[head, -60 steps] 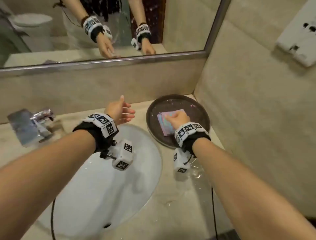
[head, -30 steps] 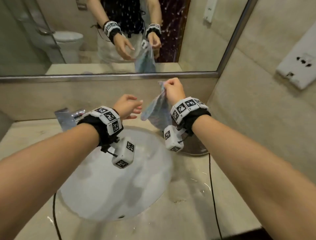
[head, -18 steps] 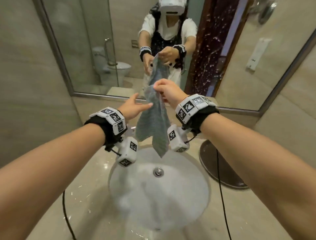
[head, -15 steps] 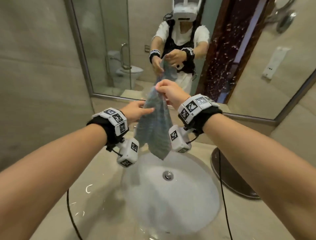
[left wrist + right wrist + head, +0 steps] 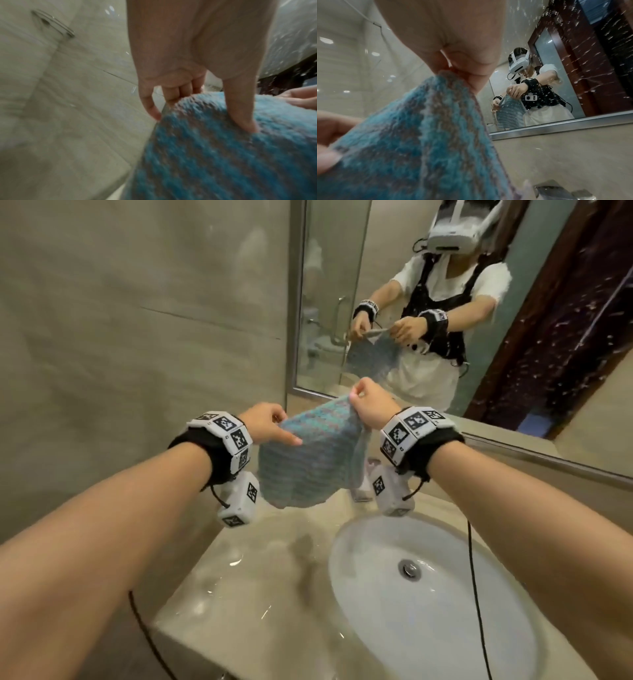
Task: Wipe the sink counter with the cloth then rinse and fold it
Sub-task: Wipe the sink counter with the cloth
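Note:
A blue and grey striped cloth [image 5: 308, 463] hangs spread in the air above the beige sink counter [image 5: 257, 594], left of the white basin [image 5: 438, 628]. My left hand [image 5: 282, 428] grips its left upper edge; in the left wrist view the thumb lies on the cloth [image 5: 223, 155] and the fingers curl behind it. My right hand [image 5: 356, 398] pinches the right upper corner a little higher. The right wrist view shows that pinch [image 5: 458, 73] on the cloth [image 5: 419, 135]. The cloth's lower edge hangs free above the counter.
The counter is wet, with drops and streaks. The basin's drain [image 5: 409, 568] is at its middle. A mirror [image 5: 513, 371] runs along the back wall, a tiled wall [image 5: 137, 337] stands close on the left, and the chrome faucet [image 5: 556, 189] sits behind the cloth.
The right hand lifted the cloth from the dark tray at the right. The left hand, only touching it half a second ago, now grips its edge, and the cloth is spread between both hands.

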